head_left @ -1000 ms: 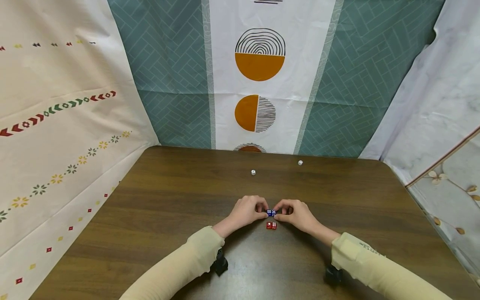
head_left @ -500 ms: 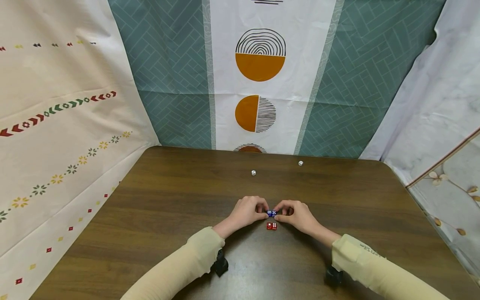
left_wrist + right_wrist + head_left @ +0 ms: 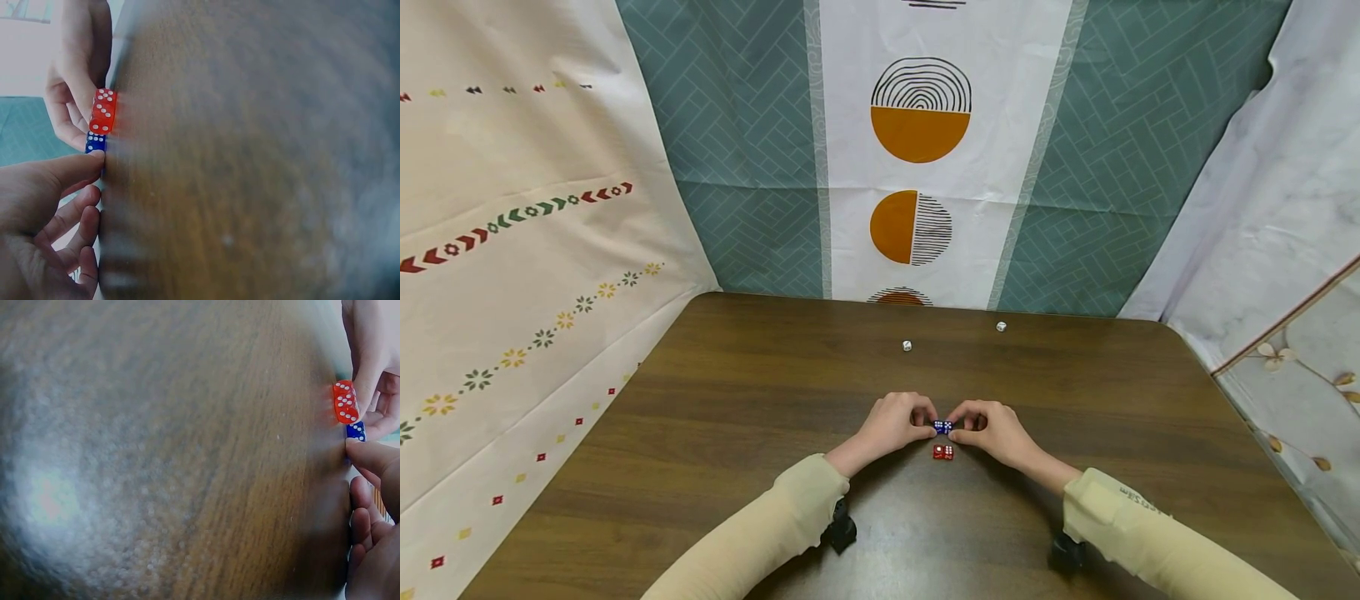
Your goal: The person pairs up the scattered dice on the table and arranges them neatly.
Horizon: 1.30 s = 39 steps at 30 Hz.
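Observation:
Two blue dice (image 3: pixel 943 427) sit side by side on the brown table between my hands. My left hand (image 3: pixel 895 420) pinches the left blue die at its outer side with thumb and fingers. From the other side, my right hand (image 3: pixel 994 429) pinches the right blue die. Two red dice (image 3: pixel 943 452) lie side by side just nearer to me, and neither hand touches them. In the left wrist view the red dice (image 3: pixel 104 111) partly cover the blue dice (image 3: pixel 95 141). Thumbs hide part of the blue dice (image 3: pixel 355 431) in the right wrist view.
A white die (image 3: pixel 907 345) lies farther back on the table (image 3: pixel 760 375). Another white die (image 3: pixel 1002 327) is near the back edge, more to the right. Patterned curtains (image 3: pixel 760 167) hang behind and at both sides.

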### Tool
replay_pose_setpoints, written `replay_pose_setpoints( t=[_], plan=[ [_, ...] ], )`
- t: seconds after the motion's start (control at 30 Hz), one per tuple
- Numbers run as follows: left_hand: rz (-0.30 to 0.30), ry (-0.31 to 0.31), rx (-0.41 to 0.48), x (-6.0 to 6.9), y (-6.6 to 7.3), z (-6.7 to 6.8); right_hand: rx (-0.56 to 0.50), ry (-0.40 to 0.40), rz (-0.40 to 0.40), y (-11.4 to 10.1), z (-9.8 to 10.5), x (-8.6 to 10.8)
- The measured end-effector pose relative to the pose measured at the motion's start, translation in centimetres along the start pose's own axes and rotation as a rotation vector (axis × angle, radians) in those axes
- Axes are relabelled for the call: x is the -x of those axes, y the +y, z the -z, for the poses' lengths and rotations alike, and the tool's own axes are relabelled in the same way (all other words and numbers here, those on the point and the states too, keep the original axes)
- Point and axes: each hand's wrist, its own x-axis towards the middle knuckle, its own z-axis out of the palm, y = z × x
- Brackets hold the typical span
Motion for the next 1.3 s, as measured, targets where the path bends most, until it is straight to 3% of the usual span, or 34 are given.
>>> replay_pose_setpoints(
  t=[1.3],
  plan=[
    [-0.01,-0.006,0.032,-0.07,-0.19,0.11,0.016,-0.007,0.011,-0.06,0.08,-0.07]
  ],
)
